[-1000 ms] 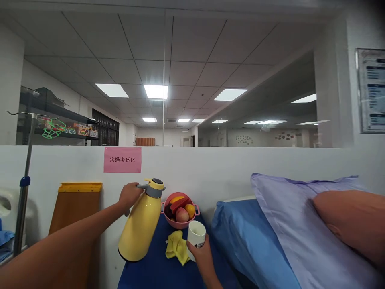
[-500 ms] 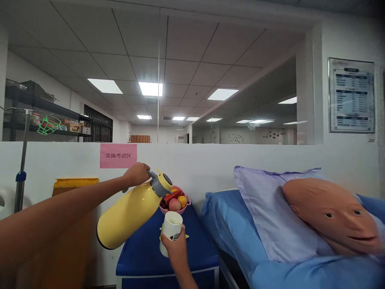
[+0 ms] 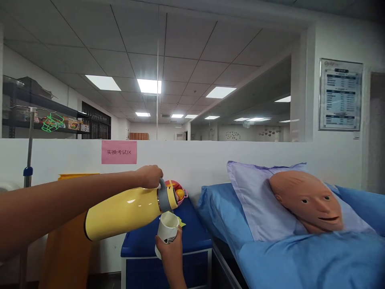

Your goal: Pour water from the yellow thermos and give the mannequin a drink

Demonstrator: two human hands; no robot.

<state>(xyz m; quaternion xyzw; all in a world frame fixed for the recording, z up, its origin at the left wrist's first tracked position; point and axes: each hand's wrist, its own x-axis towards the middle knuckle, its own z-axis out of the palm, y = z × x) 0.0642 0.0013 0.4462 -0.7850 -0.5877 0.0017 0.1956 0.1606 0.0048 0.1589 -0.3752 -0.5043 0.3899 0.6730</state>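
Note:
My left hand [image 3: 149,176] grips the grey handle of a yellow thermos jug [image 3: 126,212], which lies tipped almost level with its spout over a white mug [image 3: 166,231]. My right hand [image 3: 171,255] is wrapped round that mug from below and holds it tilted, just under the jug's mouth and above the blue bedside cabinet [image 3: 164,245]. A pink bowl of fruit [image 3: 179,192] stands at the back of the cabinet, partly hidden by the jug. A bit of yellow cloth [image 3: 181,222] shows behind the mug.
A bed with blue sheets [image 3: 288,257] stands to the right, with a manikin head [image 3: 306,198] on a lilac pillow [image 3: 255,192]. A white partition wall [image 3: 225,160] with a pink sign [image 3: 119,152] runs behind. A drip stand [image 3: 28,160] and a brown board [image 3: 64,253] stand at the left.
The jug went from upright on the cabinet to lifted and tipped nearly level. My right hand raised the mug off the cabinet to the spout. The view swung right, showing the manikin.

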